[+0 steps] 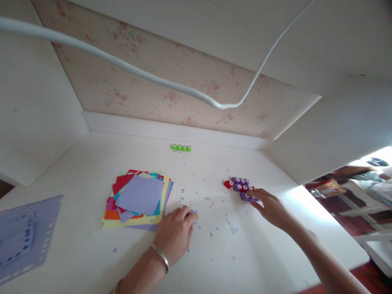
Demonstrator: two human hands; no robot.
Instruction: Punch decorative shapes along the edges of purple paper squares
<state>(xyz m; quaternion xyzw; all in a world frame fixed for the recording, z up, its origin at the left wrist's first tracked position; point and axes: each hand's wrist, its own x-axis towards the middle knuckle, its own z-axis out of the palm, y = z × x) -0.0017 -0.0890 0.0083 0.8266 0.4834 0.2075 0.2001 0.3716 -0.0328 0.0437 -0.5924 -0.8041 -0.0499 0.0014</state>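
My left hand [176, 232], with a silver bracelet at the wrist, rests on the white table [220, 261], its fingers curled together beside scattered purple paper bits [208, 199]. Whether a small bit is pinched in it I cannot make out. To the right, my right hand [271, 208] reaches over a cluster of small purple pieces [239, 187] with round white eyes, its fingertips touching them and the thumb apart. Several red pieces with eyes, one a red piece [228, 184] at the left edge, sit among them. The fingers partly hide the cluster.
A messy stack of coloured paper squares [141, 196] lies left of my left hand. Punched purple sheets [27, 237] are at the far left. A row of green pieces with eyes [181, 148] stands near the back wall. A white cable [183, 90] hangs across the upper view.
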